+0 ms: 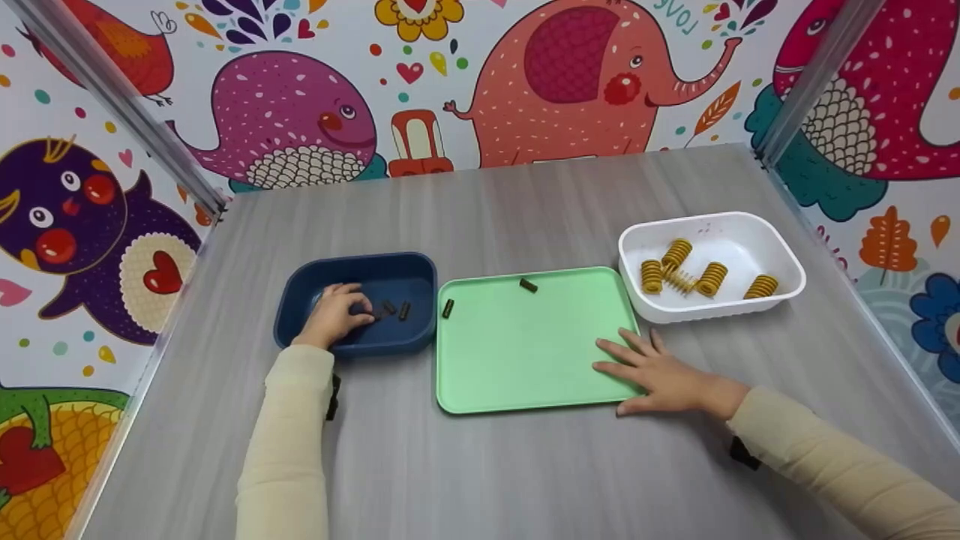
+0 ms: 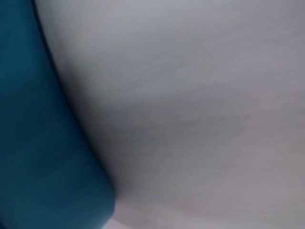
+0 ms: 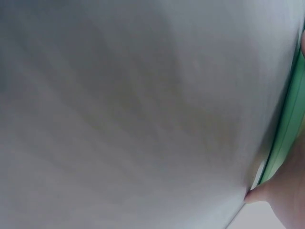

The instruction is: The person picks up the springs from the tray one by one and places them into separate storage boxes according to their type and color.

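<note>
My left hand (image 1: 335,315) reaches into a dark blue bin (image 1: 360,348), its thumb and forefinger bent toward each other. Small dark ribbed cylinders (image 1: 404,310) lie by the fingertips; whether one is pinched cannot be made out. With fingers spread, my right hand (image 1: 660,377) rests over the right edge of a green tray (image 1: 525,352). On that tray lie two dark cylinders, one near the back edge (image 1: 529,285) and one by the left edge (image 1: 448,308). The left wrist view shows the bin's outer wall (image 2: 47,143), not the fingers.
A white bin (image 1: 739,259) stands behind and right of the tray, holding several yellow coil springs (image 1: 712,278). Blue bin and tray sit side by side on a grey wood-grain table (image 1: 480,480). Printed panels with metal corner posts (image 1: 821,71) close off the back and sides.
</note>
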The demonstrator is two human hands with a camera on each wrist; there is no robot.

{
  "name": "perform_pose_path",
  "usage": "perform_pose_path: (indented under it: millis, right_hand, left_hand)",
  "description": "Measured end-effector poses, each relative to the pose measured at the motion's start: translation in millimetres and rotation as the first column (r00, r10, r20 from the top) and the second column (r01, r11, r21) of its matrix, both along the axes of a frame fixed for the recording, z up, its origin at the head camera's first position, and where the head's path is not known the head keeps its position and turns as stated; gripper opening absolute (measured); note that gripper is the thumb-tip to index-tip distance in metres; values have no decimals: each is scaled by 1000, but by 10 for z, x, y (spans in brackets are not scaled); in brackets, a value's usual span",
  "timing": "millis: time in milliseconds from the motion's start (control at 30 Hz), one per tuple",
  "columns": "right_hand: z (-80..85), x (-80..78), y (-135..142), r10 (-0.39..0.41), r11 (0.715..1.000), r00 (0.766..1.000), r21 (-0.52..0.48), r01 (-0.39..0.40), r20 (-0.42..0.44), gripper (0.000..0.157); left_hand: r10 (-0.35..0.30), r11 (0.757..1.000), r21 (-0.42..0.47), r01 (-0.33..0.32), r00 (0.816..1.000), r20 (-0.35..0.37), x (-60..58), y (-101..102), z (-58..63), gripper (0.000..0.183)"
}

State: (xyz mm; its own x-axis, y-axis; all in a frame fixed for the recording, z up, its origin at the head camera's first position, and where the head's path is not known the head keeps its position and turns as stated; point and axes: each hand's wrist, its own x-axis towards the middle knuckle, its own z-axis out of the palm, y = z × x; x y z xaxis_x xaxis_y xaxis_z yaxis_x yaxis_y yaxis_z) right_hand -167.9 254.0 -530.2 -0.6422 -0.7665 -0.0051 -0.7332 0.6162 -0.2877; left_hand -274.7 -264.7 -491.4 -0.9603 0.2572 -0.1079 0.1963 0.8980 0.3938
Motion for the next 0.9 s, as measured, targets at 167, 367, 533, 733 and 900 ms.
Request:
perform_pose_path:
  millis: [167,367,533,733,900]
  right_hand:
    - [-4,1,4,4,1000,1000,-3,-4,-8,70]
    - [5,-1,-1,2,1000,1000,8,-2,3,71]
    - [15,3,-2,5,1000,1000,13,-5,4,71]
    - [23,6,-6,4,1000,1000,12,-4,3,71]
    - [23,12,-3,0,1000,1000,2,0,2,70]
  left_hand:
    - [-13,1000,-7,13,1000,11,-1,-3,3,10]
    - [-13,1000,6,13,1000,12,5,-10,31,12]
    - [16,998,58,-16,1000,8,2,-4,82,14]
    - [30,993,110,-31,999,12,-14,72,176,16]
    - [-10,990,143,16,999,-42,-17,233,293,18]
